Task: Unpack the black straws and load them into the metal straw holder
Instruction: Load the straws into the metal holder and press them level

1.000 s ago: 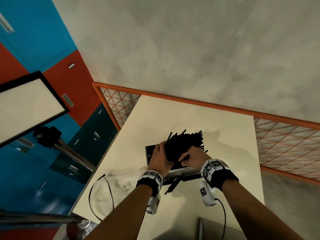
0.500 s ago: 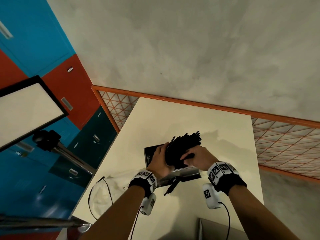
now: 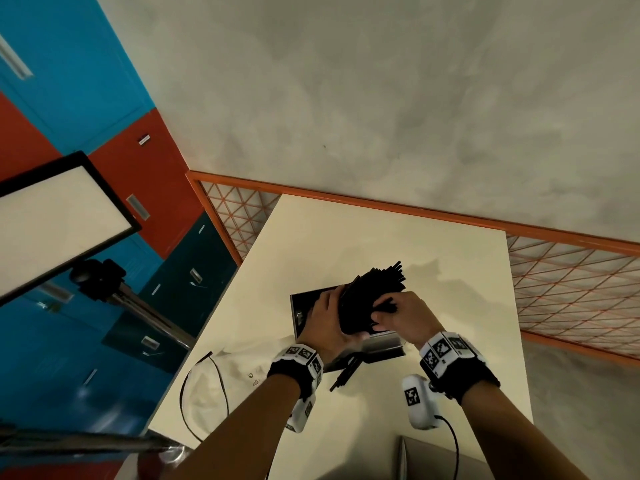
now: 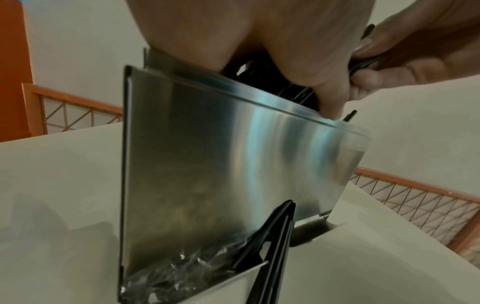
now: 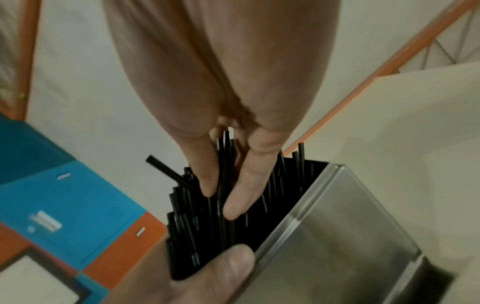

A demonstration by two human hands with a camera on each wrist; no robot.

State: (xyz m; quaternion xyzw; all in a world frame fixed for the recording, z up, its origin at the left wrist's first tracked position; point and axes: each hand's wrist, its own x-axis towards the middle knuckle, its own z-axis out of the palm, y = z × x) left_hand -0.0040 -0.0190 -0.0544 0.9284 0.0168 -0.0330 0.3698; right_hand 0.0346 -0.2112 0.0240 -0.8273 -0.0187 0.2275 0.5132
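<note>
A thick bundle of black straws point(image 3: 377, 289) stands tilted in the open top of the metal straw holder point(image 3: 384, 348) on the cream table point(image 3: 346, 237). My left hand point(image 3: 325, 320) grips the bundle from the left, its thumb point(image 5: 221, 267) at the holder's rim. My right hand point(image 3: 384, 311) pinches a few straws on the bundle's right side. In the right wrist view one straw point(image 5: 221, 197) runs between the right hand's fingertips point(image 5: 233, 209). A few loose straws point(image 3: 344, 374) lie on the table against the holder's brushed front face point(image 4: 221, 164).
A white plastic bag point(image 3: 214, 386) with a black cord lies at the table's near left. A grey object point(image 3: 433, 459) sits at the near edge. An orange mesh fence point(image 3: 571, 282) runs behind the table. A light panel on a stand point(image 3: 59, 216) is at the left.
The splayed straw tips have drawn together into a tighter bundle. My right hand has shifted from the bundle's base to pinch a few straws higher up; my left hand keeps its grip.
</note>
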